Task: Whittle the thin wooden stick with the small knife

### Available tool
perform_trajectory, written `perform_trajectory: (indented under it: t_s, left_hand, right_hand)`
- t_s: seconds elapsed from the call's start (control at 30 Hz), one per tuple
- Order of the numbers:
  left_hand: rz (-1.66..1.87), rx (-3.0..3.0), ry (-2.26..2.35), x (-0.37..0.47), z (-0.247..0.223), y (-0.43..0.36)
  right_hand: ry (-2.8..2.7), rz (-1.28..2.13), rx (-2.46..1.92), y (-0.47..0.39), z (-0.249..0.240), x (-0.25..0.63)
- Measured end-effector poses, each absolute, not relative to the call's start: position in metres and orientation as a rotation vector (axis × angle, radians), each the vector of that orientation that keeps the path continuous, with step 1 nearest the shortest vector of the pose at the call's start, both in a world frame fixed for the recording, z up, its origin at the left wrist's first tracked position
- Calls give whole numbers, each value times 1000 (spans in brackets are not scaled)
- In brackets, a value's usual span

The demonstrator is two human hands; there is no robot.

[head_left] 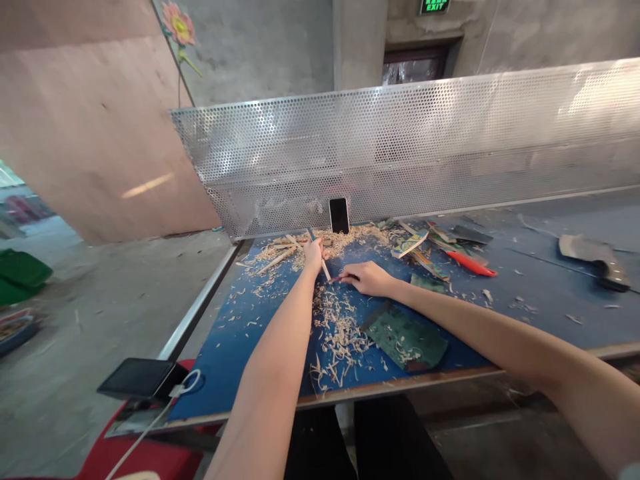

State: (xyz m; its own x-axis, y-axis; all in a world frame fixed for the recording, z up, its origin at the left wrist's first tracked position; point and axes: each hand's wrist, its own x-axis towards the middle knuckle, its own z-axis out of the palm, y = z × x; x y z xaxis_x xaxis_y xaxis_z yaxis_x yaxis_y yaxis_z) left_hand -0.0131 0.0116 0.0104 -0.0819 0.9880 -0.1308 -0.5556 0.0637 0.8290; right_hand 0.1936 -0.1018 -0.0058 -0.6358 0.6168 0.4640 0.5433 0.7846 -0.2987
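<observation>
My left hand [314, 253] is closed around a thin pale wooden stick [326, 271] that slants across the blue tabletop. The stick's upper end, beyond my fingers, looks dark. Just to the right, my right hand [369, 277] grips a small slim tool with a dark reddish handle [345, 278], perhaps a carving knife; its tip meets the lower end of the stick, and its blade is too small to make out. Curled wood shavings [343, 333] lie beneath both hands and toward the front edge. A dark green sheet [407, 337] rests below my right forearm.
A phone [339, 215] leans against the perforated metal screen [400, 147] behind more shavings and sticks. To the right lie a red-handled tool [471, 263], a patterned piece [410, 244] and a saw-like item [595, 260]. A cabled black device [143, 379] sits at the left corner.
</observation>
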Motion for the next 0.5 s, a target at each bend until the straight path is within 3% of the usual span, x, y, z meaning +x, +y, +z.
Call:
perform_trajectory:
  t_s: [0.5]
  left_hand:
    - [1463,743,965,-12,9,9]
  right_hand:
    - [-2448,202,-1008,-103,0,190]
